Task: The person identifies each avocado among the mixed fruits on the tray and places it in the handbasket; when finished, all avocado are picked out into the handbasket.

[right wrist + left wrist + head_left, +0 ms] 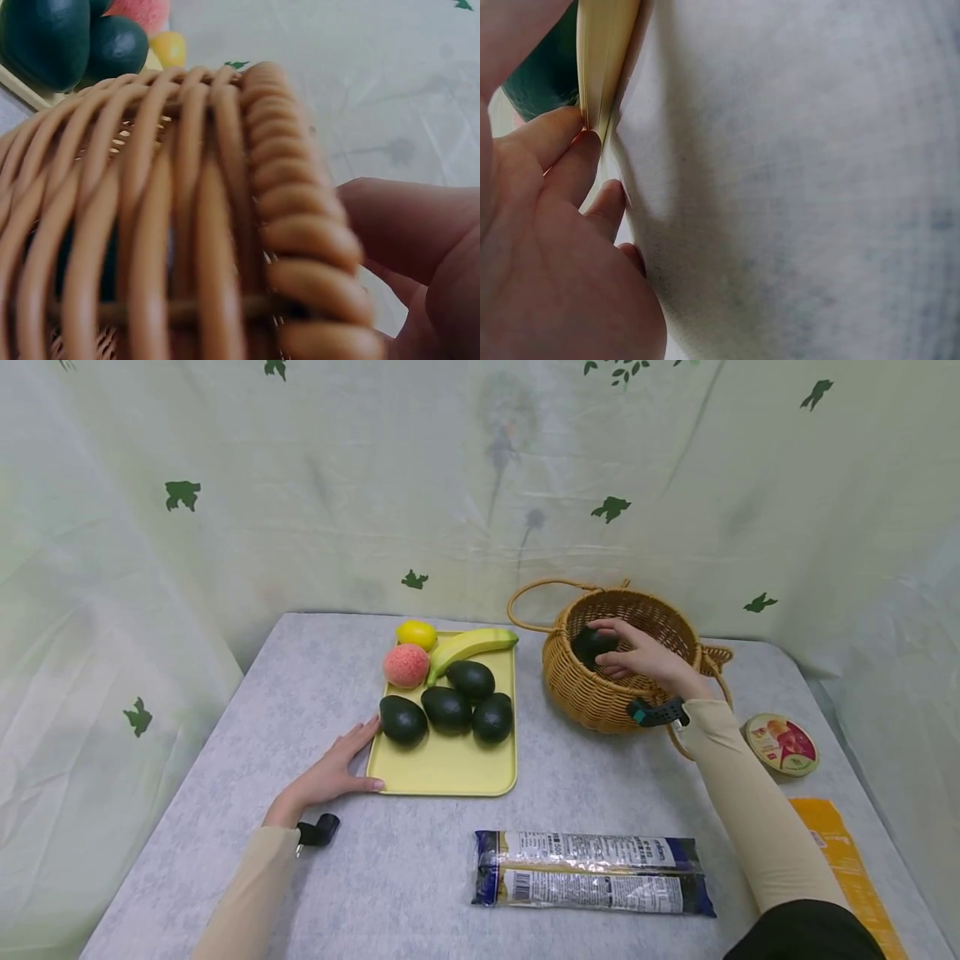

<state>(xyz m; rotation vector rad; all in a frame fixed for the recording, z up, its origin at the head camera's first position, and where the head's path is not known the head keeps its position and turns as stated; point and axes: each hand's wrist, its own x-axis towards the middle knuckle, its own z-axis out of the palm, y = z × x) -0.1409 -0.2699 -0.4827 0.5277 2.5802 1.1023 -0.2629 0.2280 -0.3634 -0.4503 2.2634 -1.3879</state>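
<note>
My right hand (637, 656) reaches over the rim of a wicker basket (600, 702), its fingers and thumb around a dark green avocado (590, 646) at the opening. The right wrist view shows the woven rim (292, 202) close up, with part of the hand (427, 247) beyond it. My left hand (337, 768) touches the left edge of a yellow tray (442, 777), thumb at its near corner and fingers extended. Several avocados (403, 721) lie on the tray with a banana (472, 648), a lemon (416, 634) and a pinkish-red round fruit (407, 666).
A long dark-blue and clear plastic package (592, 872) lies near the front of the table. Right of the basket sits a round container with a fruit picture (782, 744). An orange packet (847, 860) lies partly behind the right sleeve. A patterned curtain (337, 485) hangs behind.
</note>
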